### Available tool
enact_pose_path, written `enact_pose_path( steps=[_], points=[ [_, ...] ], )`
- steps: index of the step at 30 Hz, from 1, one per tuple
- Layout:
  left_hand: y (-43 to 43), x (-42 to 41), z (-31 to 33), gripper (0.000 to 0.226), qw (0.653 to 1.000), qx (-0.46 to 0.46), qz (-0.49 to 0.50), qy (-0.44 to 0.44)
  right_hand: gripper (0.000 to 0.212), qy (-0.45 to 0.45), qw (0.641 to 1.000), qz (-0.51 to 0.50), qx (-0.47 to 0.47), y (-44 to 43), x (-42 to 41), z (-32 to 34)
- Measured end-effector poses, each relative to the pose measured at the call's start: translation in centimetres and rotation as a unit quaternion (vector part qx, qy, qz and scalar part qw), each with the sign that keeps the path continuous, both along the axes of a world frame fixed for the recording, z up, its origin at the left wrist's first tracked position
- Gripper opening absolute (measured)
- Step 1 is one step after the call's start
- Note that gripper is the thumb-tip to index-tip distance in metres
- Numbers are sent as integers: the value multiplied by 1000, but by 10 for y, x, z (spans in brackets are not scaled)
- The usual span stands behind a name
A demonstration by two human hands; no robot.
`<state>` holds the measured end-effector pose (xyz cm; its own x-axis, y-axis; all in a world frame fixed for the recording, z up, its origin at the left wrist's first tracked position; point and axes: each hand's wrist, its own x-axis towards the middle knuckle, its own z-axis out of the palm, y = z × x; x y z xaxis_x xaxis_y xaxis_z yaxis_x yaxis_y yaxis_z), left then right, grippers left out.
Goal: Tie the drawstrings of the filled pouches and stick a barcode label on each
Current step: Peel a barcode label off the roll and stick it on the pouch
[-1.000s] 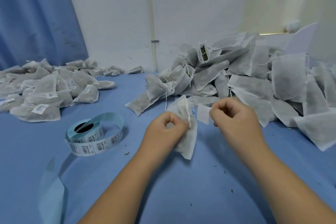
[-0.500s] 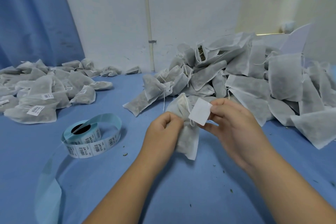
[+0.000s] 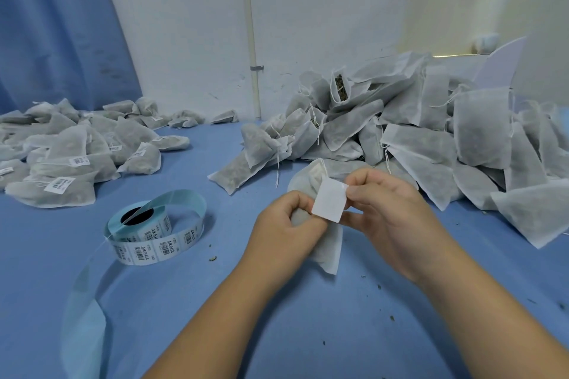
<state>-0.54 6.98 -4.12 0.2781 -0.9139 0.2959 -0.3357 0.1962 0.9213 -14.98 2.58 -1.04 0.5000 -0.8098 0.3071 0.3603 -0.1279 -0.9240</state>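
Note:
A filled white mesh pouch (image 3: 328, 244) hangs over the blue table in front of me. My left hand (image 3: 284, 224) grips its gathered neck, fingers curled round it. My right hand (image 3: 389, 212) pinches a small white label (image 3: 328, 199) by its right edge, blank side toward me, held against the pouch's neck. The pouch's top puffs out above my hands. A roll of barcode labels (image 3: 147, 229) lies to the left, with its pale blue backing strip (image 3: 83, 311) trailing toward me.
A big heap of pouches without visible labels (image 3: 431, 132) fills the right side and back, one gaping open. A pile of labelled pouches (image 3: 70, 157) lies at the far left. Blue curtain and white wall stand behind. Small herb crumbs dot the blue table (image 3: 308, 332).
My right hand has brought the white label from beside the pouch onto its neck. The hands have come closer together; the left hand keeps its grip.

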Motion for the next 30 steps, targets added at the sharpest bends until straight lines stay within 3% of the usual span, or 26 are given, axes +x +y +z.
enact_pose_path(
  steps=[3,7,17,22,25,30],
  points=[
    [0,1,-1,30,1000,-1,5,0,27,-6,1000,2,14,-1,-1,0],
    [-1,1,-2,29,1000,-4,12,-2,8,-14,999,26,32,-2,-4,2],
    [-1,3,-3,32,994,-33,16,-102,14,1,997,69,29,-1,-6,2],
    [-2,5,-3,16,994,-21,24,-105,12,7,996,72,45,0,-5,2],
    [-3,6,-2,25,998,-1,32,-49,17,10,998,32,52,-2,-6,4],
    [-3,8,1,17,999,18,47,11,33,-14,993,-112,44,-5,-12,6]
  ],
)
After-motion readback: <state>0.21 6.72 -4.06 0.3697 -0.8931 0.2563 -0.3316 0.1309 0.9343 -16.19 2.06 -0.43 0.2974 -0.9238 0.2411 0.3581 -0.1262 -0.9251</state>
